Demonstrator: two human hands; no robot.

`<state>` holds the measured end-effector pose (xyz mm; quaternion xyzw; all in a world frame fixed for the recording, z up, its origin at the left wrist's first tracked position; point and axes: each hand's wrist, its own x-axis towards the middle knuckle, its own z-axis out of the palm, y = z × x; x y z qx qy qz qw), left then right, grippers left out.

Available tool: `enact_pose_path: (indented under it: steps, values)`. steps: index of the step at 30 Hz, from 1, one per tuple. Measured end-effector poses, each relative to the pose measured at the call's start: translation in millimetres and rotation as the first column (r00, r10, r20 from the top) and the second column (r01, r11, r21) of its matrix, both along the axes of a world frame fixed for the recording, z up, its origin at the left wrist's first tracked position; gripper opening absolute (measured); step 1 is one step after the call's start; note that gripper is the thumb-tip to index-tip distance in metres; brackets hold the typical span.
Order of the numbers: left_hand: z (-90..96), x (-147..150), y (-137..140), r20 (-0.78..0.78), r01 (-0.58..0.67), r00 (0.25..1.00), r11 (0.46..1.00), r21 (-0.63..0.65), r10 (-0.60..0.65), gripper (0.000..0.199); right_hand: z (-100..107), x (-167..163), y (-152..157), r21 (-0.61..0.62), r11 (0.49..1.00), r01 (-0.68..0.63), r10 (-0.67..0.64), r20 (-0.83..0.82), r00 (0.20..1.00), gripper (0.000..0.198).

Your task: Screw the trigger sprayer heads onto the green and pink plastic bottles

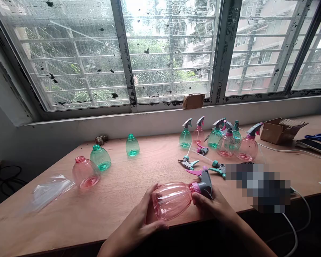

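A clear pink spray bottle [172, 200] lies on its side in the air at the table's front edge, between both hands. My left hand [147, 210] is wrapped round its base end. At the neck, my right hand [210, 200] grips the pink collar of the grey spray head [206, 182], whose pink trigger points up and left. The head sits on the bottle's neck; how tightly, I cannot tell. Just beyond lie loose spray heads: a grey and teal one [187, 163], another teal one [218, 168] and a pink and grey one [202, 150].
Headless bottles stand at left: a pink one [85, 173], a green one [100, 158] and another green one [133, 145]. A plastic bag [52, 191] lies near them. Several bottles with heads, including a pink one [248, 148], stand back right beside a cardboard box [279, 132] and blue scissors [319, 137].
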<state>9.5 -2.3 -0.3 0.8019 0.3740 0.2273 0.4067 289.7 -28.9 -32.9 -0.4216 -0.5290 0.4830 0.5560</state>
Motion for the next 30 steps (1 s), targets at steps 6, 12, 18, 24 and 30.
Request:
enact_pose_path:
  steps: [6,12,18,24,30]
  values:
    - [1.1,-2.6,-0.5,-0.029,0.000,1.000,1.000,0.029,0.001,0.081,-0.7,-0.3,0.2,0.002,1.000,0.006,-0.006,0.009,1.000,0.041]
    - [2.4,-2.1,-0.8,-0.018,-0.001,1.000,1.000,0.006,0.001,0.076,-0.2,1.2,-0.8,0.014,1.000,-0.017,0.017,0.012,1.000,0.039]
    - [-4.7,-1.3,2.3,0.040,0.030,0.999,0.999,-0.013,-0.029,0.085,1.0,-0.3,-0.9,0.008,1.000,-0.012,0.012,0.010,1.000,0.038]
    - [-7.2,-4.2,4.1,0.034,0.036,0.999,0.999,-0.014,-0.036,0.087,-1.1,0.1,-0.4,0.007,1.000,-0.013,0.013,-0.002,1.000,0.038]
    - [-2.1,-5.1,1.9,0.021,0.025,0.999,0.999,-0.033,-0.024,0.071,-2.0,1.1,0.3,0.018,0.999,-0.038,0.038,0.000,0.999,0.037]
